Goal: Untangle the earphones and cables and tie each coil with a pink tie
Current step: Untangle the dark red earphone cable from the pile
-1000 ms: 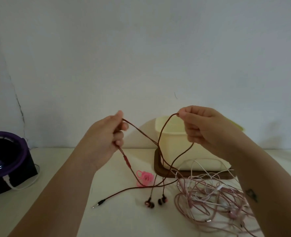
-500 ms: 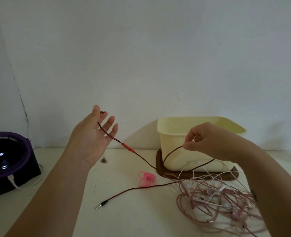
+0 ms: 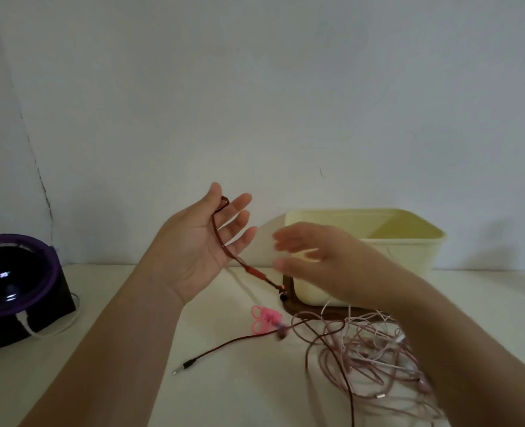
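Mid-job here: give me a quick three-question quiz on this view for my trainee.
1. True or false: the dark red earphone cable lies draped across the open left hand.
2. The bunch of pink looped ties lies: A in the left hand; B on the white table; C in the right hand.
3. Which hand is motion-blurred?
Key: 1 true; 2 B; 3 right.

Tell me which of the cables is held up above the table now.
The dark red earphone cable: its upper part hangs from the raised left hand. The pink and white cables lie tangled on the table.
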### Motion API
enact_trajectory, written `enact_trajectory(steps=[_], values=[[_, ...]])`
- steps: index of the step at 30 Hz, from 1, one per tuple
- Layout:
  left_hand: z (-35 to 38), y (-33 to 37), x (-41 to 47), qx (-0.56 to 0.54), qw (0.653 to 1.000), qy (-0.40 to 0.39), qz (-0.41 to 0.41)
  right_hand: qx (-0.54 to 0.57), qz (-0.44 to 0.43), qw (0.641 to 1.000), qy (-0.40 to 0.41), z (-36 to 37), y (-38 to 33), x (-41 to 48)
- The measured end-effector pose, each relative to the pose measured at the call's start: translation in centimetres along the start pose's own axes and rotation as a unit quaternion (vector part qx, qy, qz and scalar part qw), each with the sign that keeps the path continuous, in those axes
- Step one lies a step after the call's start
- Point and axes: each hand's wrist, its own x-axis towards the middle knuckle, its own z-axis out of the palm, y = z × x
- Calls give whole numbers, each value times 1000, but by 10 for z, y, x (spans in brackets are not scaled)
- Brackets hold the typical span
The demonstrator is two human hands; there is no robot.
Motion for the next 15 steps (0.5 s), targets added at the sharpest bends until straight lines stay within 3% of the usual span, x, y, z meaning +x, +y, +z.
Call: enact_trajectory(steps=[4, 10, 15], values=[[13, -8, -7, 50, 997, -46, 30, 198, -1, 977, -77, 26, -11, 2], [10, -5, -9, 137, 988, -33, 60, 187, -6, 978, 90, -2, -8, 2], [1, -2, -8, 209, 976, -55, 24, 364, -23, 931, 27, -28, -9, -7]])
